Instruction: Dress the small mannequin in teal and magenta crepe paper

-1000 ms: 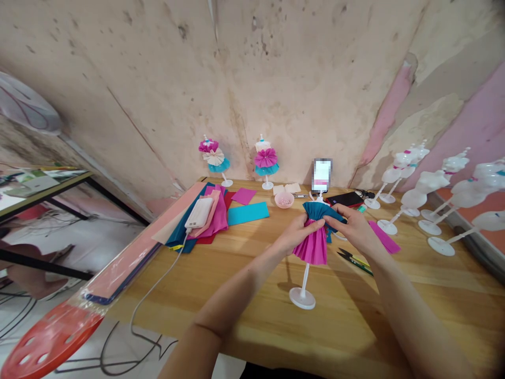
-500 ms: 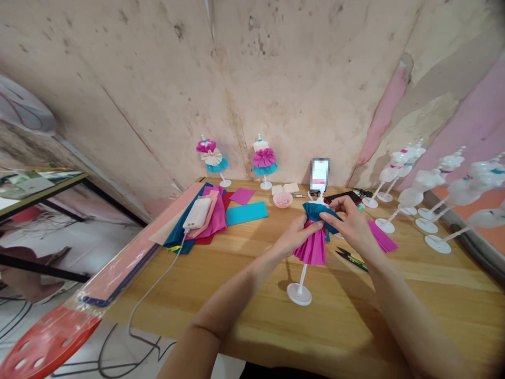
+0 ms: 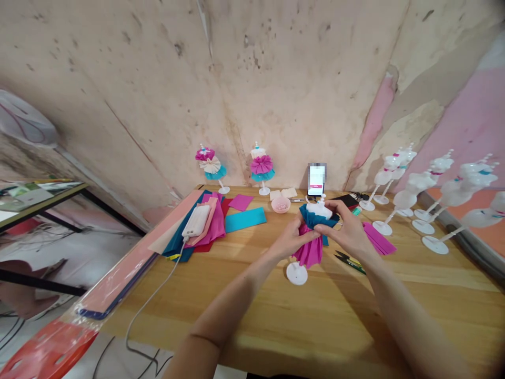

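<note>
A small white dress-form mannequin (image 3: 317, 209) leans between my hands, its round base (image 3: 296, 273) nearest me. A pleated magenta paper skirt (image 3: 307, 252) hangs round its lower part. Above that, a dark teal pleated paper strip (image 3: 319, 221) wraps the waist. My left hand (image 3: 292, 237) pinches the strip's left side, thumb across the front. On the other side my right hand (image 3: 343, 226) grips it, fingers curled behind and thumb in front. Yellow-and-black thread snips (image 3: 351, 262) lie on the table right of the skirt.
Coloured crepe paper and a white power bank (image 3: 197, 220) lie left. Behind are two dressed mannequins, one in magenta and blue (image 3: 261, 167), a pink bead bowl (image 3: 281, 205) and a phone (image 3: 316, 180). Several bare mannequins (image 3: 420, 189) stand right. Magenta strips (image 3: 377, 239) lie nearby.
The mannequin has tipped so its top and white shoulders show more. The teal strip now sits round the waist, and my right hand has shifted from its loose end to its side.
</note>
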Demonstrator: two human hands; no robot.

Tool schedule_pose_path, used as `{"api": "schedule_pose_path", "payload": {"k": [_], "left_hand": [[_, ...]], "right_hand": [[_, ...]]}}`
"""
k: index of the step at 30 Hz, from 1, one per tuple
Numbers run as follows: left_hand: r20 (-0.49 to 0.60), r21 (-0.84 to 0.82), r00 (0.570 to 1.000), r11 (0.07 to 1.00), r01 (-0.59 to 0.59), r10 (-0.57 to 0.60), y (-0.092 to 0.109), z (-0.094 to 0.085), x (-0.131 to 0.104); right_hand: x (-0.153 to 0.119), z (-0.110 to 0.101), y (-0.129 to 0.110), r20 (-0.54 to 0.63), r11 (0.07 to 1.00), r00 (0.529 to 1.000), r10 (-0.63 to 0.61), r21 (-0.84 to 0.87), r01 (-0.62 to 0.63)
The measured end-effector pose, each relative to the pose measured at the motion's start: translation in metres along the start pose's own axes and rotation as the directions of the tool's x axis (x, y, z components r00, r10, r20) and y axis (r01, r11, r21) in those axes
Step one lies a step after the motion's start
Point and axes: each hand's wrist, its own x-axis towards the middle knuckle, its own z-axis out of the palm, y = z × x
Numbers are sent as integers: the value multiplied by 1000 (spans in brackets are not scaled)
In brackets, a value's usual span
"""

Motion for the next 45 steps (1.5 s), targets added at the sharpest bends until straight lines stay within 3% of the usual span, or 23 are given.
{"api": "schedule_pose_path", "payload": {"k": [5, 8, 10, 13, 16, 20, 27, 33, 38, 41, 45], "left_hand": [[-28, 88, 996, 992, -87, 89, 1, 8, -3], [-146, 72, 974, 984, -163, 172, -4, 15, -2], [-252, 173, 942, 968, -183, 223, -7, 17, -3], [-302, 301, 923, 942, -147, 240, -8, 17, -6], [-264, 274, 937, 949, -153, 227, -10, 16, -6], [-130, 78, 976, 983, -165, 174, -14, 8, 0], [12, -103, 998, 993, -58, 60, -12, -2, 3], [22, -181, 1000, 983, 10, -6, -10, 3, 2], [-30, -325, 995, 943, 75, -90, -10, 0, 5], [-58, -378, 993, 922, 77, -107, -10, -3, 7], [-41, -410, 993, 908, 84, -110, -8, -2, 6]], "right_hand": [[-8, -4, -18, -39, 1000, 999, -6, 27, 7], [-9, -4, -21, -87, 998, 995, -55, 2, 55], [-9, -1, -18, -106, 997, 992, -75, -41, 71], [-8, 5, -13, -119, 993, 989, -86, -85, 77], [-8, 8, -10, -149, 994, 986, -72, -94, 58], [-7, 8, -11, -149, 995, 988, -49, -92, 35], [-7, 2, -9, -32, 999, 999, -20, -41, 19], [-5, -4, -6, -62, 999, 997, -41, 3, 41], [-1, -14, -3, -87, 984, 994, 66, 171, -50], [0, -17, -1, -34, 975, 998, 48, 218, -39], [0, -14, -1, 55, 988, 997, 50, 145, -57]]}}
